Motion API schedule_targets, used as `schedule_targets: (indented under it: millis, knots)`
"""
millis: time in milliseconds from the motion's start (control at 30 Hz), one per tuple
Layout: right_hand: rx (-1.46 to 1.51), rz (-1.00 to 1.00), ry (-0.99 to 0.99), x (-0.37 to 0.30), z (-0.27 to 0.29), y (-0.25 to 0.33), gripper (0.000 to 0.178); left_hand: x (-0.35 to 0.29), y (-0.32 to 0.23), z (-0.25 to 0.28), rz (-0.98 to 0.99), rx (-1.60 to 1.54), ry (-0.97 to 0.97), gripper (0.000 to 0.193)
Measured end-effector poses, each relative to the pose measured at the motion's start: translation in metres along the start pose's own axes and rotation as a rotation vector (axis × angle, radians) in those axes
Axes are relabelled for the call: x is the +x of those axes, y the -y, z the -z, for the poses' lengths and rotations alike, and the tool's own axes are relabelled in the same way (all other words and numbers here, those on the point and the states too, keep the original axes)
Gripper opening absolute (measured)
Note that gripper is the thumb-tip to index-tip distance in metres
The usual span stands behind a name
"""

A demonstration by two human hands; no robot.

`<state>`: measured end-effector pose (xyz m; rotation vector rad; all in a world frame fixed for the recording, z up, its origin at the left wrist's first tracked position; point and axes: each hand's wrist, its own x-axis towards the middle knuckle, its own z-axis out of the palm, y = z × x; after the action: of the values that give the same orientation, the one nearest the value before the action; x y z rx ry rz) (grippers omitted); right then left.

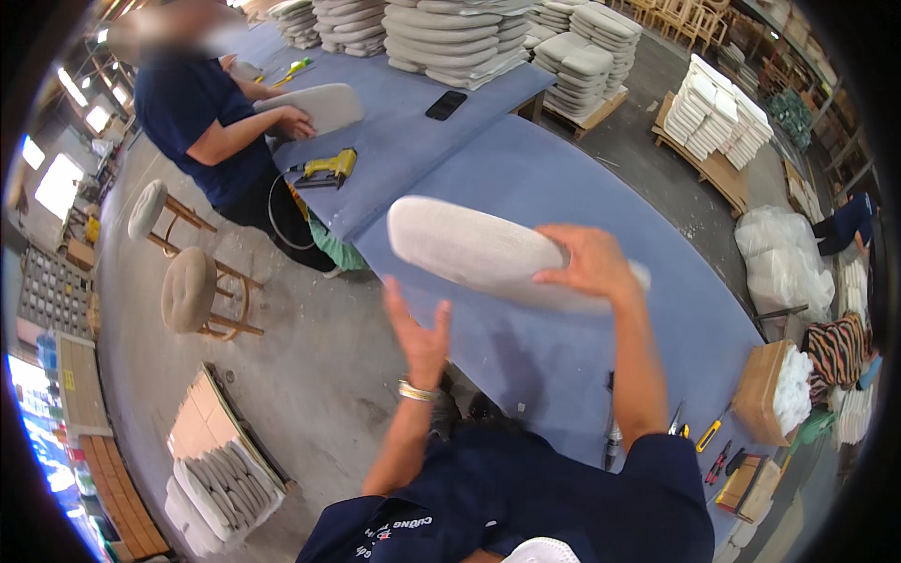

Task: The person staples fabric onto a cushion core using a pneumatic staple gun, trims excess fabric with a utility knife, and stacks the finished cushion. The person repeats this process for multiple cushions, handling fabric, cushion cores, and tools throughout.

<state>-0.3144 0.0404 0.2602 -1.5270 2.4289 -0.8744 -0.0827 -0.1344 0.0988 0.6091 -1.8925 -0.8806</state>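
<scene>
My right hand (591, 267) grips a long, rounded cushion pad (479, 246) covered in light grey fabric, thumb on the near face and fingers over the top edge. The pad is tilted above the blue table (554, 178), and its right end is smeared by motion. My left hand (419, 340), a bracelet at its wrist, is held up off the table's near edge with fingers apart and nothing in it. It is below the pad's left part and apart from it.
A co-worker (202, 122) at the far left handles a similar pad (324, 106). Near them lie a yellow staple gun (328, 169) and a black phone (446, 105). Pad stacks (455, 38) stand at the back. Pliers (718, 463), a yellow cutter (713, 432) and a carton (762, 389) are right. Stools (190, 291) stand left.
</scene>
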Motion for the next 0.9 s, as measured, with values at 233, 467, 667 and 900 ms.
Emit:
schedule_targets:
  millis: [233,467,667,900]
  knots:
    - [-0.218,0.186,0.455,0.044,-0.014,-0.035,0.067,0.014,-0.042,0.048,0.042,0.104,0.579,0.082]
    - [-0.231,-0.067,0.120,-0.041,-0.097,-0.077,0.084,-0.020,-0.035,-0.013,0.097,0.437,0.821,0.086]
    - [0.060,0.095,-0.225,-0.062,-0.146,-0.022,0.057,0.009,-0.045,-0.046,0.108,0.512,0.953,0.090]
    - [-0.076,0.141,-0.508,-0.020,-0.159,-0.081,0.030,0.014,-0.061,-0.064,0.077,0.548,0.862,0.084]
